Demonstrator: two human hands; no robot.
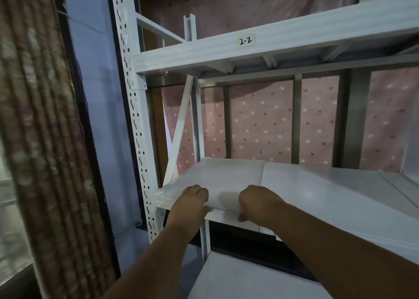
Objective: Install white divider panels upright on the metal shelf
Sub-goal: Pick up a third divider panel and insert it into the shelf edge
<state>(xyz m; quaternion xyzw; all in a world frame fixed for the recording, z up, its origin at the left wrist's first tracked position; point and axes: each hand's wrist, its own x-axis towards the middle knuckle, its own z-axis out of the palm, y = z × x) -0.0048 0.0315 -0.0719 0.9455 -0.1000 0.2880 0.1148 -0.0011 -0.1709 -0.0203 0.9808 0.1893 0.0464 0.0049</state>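
Observation:
A stack of white divider panels [217, 178] lies flat on the left end of the white metal shelf [340, 203], its near edge sticking out slightly past the shelf front. My left hand [192, 202] grips the near edge of the stack with the fingers curled over the top. A little to the right, my right hand [258, 202] holds the same edge, thumb underneath. No panel stands upright on this shelf.
A perforated white upright post [136, 121] frames the shelf on the left, with a diagonal brace [179, 128] behind it. The upper beam labelled 2-2 [244, 41] runs overhead. A patterned curtain [43, 139] hangs at left. A lower shelf [238, 278] sits below.

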